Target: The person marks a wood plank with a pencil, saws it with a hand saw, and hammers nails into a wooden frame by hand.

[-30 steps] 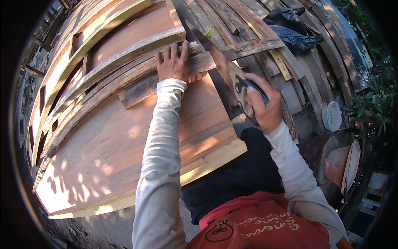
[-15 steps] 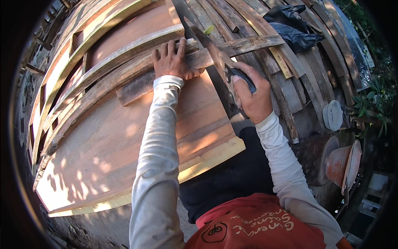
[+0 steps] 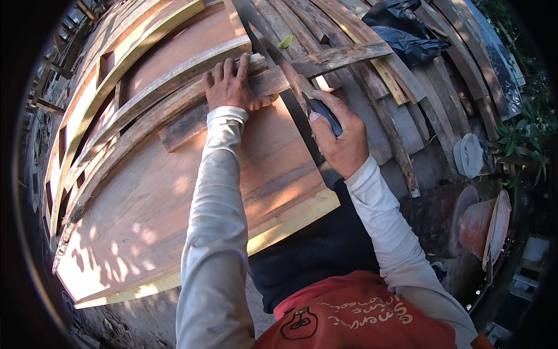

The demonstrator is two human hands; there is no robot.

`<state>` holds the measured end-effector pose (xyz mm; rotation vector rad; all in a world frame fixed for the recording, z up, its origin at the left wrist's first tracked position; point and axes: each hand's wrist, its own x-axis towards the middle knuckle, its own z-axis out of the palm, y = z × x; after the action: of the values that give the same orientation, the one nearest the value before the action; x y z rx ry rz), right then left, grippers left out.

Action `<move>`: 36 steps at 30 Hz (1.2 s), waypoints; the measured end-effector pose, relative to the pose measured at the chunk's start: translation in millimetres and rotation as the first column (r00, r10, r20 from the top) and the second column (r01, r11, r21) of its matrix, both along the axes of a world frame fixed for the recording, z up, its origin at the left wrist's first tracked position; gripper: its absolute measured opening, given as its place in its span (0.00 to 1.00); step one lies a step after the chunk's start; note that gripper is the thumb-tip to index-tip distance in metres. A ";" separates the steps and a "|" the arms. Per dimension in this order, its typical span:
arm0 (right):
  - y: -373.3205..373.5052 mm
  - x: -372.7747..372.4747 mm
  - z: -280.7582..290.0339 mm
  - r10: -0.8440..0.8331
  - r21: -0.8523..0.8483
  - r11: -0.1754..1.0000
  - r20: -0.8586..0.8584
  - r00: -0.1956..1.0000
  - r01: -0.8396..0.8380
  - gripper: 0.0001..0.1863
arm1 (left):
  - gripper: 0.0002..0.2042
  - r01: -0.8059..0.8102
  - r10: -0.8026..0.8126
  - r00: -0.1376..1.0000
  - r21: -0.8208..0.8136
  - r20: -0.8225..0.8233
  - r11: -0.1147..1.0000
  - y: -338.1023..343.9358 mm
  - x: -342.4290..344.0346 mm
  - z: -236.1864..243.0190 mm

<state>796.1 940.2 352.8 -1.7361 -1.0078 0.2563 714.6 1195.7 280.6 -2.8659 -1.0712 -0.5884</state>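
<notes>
Sawing step, by the look of it. Short board [image 3: 271,81] sits upper centre, left hand [image 3: 232,87] spread over it, pressing. Right hand [image 3: 342,132] clenched round saw [image 3: 302,87] handle, blade at board's right end. Next stroke needs firm hold-down, straight blade.

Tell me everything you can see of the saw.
The saw has a long, flat, metal-looking blade with a brownish sheen near the dark handle. The right hand wraps the handle, hiding much of it. The blade slants away toward the upper left, beside the right end of the plank under the left hand; contact with the wood cannot be told. Its tip is indistinct.
</notes>
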 end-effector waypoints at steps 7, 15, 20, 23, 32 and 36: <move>-188.8 -67.3 27.6 0.002 -0.191 0.981 0.083 0.997 0.014 0.21 | 0.61 -0.005 0.005 1.000 0.036 0.000 0.999 11.2 6.2 13.0; -44.7 -9.4 1.6 -0.050 -0.155 0.987 -0.103 0.993 0.033 0.20 | 0.58 0.032 -0.032 0.999 -0.015 0.017 0.999 -2.3 8.5 4.1; -219.3 -83.4 9.2 -0.032 -0.144 0.989 0.060 0.998 0.040 0.22 | 0.60 -0.001 0.002 1.000 0.069 -0.012 0.998 4.7 11.4 1.3; -118.1 -33.1 -6.9 -0.070 -0.111 0.991 0.011 0.998 0.070 0.20 | 0.60 0.026 -0.025 1.000 0.065 -0.014 0.998 -1.7 16.1 -0.3; -164.7 -59.8 70.8 -0.001 -0.215 0.977 -0.062 0.998 -0.012 0.20 | 0.58 -0.025 0.020 0.998 0.089 0.052 0.996 18.6 -2.0 5.7; -99.5 -33.6 49.0 -0.017 -0.218 0.976 -0.036 0.999 0.008 0.19 | 0.61 -0.005 0.009 0.999 0.120 -0.032 0.993 19.0 -6.8 -0.9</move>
<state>762.5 840.7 401.8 -1.9273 -0.9694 0.4031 707.8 1214.7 279.8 -2.7575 -1.0045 -0.5826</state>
